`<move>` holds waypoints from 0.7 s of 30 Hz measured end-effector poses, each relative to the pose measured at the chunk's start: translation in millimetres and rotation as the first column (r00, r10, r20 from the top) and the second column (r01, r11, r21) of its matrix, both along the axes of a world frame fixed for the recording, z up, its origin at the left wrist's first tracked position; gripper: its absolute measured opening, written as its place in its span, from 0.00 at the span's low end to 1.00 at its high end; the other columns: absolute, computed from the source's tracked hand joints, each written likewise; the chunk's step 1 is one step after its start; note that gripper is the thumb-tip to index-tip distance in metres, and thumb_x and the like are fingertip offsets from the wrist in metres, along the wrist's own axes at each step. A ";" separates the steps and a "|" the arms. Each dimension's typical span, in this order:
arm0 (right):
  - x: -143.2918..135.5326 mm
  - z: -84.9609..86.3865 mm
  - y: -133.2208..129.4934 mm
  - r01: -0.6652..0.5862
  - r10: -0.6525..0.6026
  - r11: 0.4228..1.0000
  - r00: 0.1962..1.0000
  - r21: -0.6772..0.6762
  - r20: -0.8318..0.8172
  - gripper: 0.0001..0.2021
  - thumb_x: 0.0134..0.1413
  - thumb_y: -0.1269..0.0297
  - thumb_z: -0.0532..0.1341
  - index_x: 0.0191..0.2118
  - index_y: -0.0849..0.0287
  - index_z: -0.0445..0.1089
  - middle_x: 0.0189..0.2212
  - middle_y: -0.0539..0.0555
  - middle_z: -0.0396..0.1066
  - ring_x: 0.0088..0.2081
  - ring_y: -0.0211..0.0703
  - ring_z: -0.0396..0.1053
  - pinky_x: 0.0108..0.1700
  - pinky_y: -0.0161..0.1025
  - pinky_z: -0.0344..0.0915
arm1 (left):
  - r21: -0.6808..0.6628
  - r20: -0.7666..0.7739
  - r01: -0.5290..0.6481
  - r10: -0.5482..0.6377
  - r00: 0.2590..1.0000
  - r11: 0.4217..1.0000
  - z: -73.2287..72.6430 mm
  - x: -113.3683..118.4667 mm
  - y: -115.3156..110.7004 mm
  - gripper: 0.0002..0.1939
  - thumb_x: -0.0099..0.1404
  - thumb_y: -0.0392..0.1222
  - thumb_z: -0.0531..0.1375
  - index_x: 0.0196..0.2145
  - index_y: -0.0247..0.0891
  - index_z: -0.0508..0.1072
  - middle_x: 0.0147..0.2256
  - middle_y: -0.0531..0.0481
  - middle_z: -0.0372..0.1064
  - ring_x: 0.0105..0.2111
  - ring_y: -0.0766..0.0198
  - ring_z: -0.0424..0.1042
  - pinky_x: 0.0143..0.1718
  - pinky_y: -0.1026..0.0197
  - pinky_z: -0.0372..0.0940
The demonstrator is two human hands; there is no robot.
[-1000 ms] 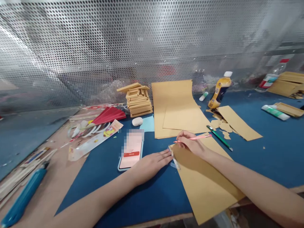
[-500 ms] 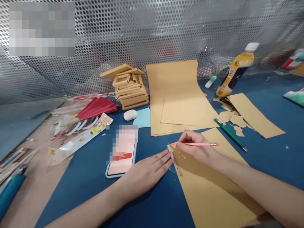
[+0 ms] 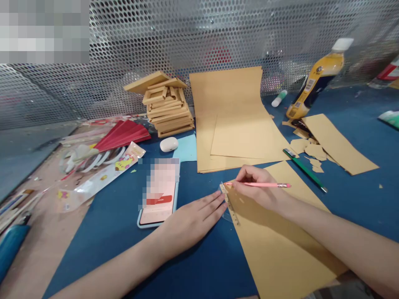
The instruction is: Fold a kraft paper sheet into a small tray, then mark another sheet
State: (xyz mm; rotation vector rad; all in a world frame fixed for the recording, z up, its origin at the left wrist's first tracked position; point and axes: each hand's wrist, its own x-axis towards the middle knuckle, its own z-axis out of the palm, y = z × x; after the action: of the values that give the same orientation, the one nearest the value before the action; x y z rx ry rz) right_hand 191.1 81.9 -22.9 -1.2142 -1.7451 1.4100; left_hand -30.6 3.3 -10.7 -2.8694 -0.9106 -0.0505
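My right hand point(image 3: 261, 194) pinches a pink pencil point(image 3: 271, 185) with an eraser end. Its tip meets the upper end of a clear ruler point(image 3: 232, 211), whose full shape I cannot make out. That ruler lies along the left edge of a brown paper sheet point(image 3: 277, 253). My left hand point(image 3: 190, 216) rests flat with fingers stretched out, the fingertips pressing on the ruler. Partly under my right forearm, the sheet's middle is hidden. A green craft knife or pen point(image 3: 305, 171) lies to the right of the sheet.
A phone point(image 3: 159, 195) lies left of my left hand. Behind stand stacked cardboard pieces point(image 3: 170, 114), large brown sheets point(image 3: 224, 93) and a yellow bottle point(image 3: 318, 81). Paper scraps point(image 3: 314, 151) lie at right. A red fan-shaped item point(image 3: 124, 135) is at left, before a perforated metal panel point(image 3: 174, 37).
The whole view has shifted slightly, with most things a little higher in the picture. Both hands keep nearly the same places on the ruler and pencil.
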 end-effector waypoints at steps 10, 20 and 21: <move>-0.5 4.3 0.6 0.005 -0.006 1.000 1.000 0.009 0.020 0.13 0.50 0.55 0.63 0.26 0.58 0.63 0.22 0.49 0.68 0.24 0.35 0.62 0.23 0.32 0.57 | -0.026 0.019 0.006 -0.006 1.000 1.000 0.1 -0.6 0.1 0.22 0.69 0.26 0.43 0.60 0.27 0.57 0.61 0.37 0.54 0.63 0.57 0.50 0.60 0.55 0.57; -0.5 3.8 0.9 -0.016 0.016 1.000 1.000 -0.027 -0.002 0.12 0.51 0.57 0.62 0.27 0.57 0.62 0.23 0.49 0.69 0.24 0.35 0.62 0.23 0.33 0.56 | -0.050 0.045 -0.007 0.009 0.999 0.999 0.6 -1.9 -0.8 0.23 0.70 0.26 0.43 0.61 0.29 0.56 0.61 0.39 0.54 0.63 0.59 0.48 0.61 0.57 0.55; -0.5 3.7 1.0 -0.016 0.016 1.000 1.000 -0.025 -0.001 0.12 0.51 0.57 0.62 0.26 0.57 0.62 0.23 0.48 0.69 0.24 0.35 0.62 0.23 0.32 0.56 | -0.059 0.047 -0.007 0.010 0.999 0.998 0.5 -1.8 -0.9 0.23 0.70 0.27 0.43 0.61 0.29 0.55 0.61 0.39 0.54 0.64 0.59 0.47 0.61 0.57 0.55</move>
State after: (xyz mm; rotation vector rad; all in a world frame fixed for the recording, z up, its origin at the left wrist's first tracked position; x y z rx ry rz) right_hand 190.6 82.9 -19.2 -1.2147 -1.7451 1.4455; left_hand -32.4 2.4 -10.1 -2.9301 -0.9484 -0.0926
